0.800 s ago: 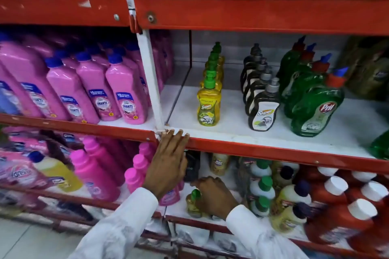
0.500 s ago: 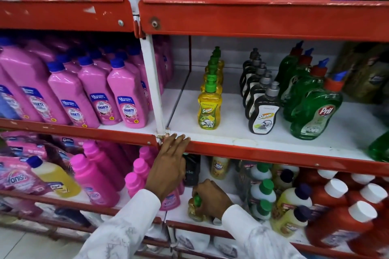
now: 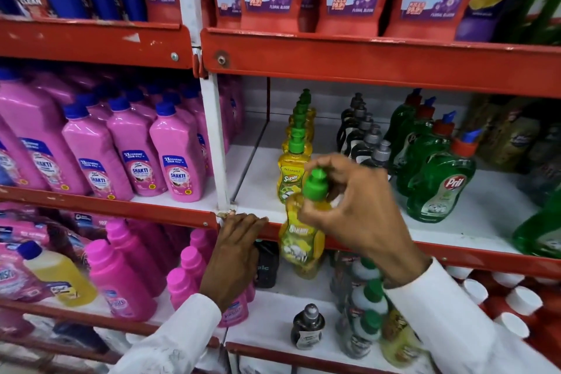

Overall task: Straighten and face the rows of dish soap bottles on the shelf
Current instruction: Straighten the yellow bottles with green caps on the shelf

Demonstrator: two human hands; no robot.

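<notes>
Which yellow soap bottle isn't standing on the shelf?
The yellow bottle held by its green cap in the right hand. It hangs in the air in front of the shelf edge, while the row of yellow bottles stands on the shelf.

Even, fairly bright indoor light falls from above, leaving the shelf recesses shadowed. The pink bottles (image 3: pixel 179 158) show soft glare. Wide-angle bending curves the red shelf rails (image 3: pixel 364 61), and the frame's right edge smears into blur.
</notes>
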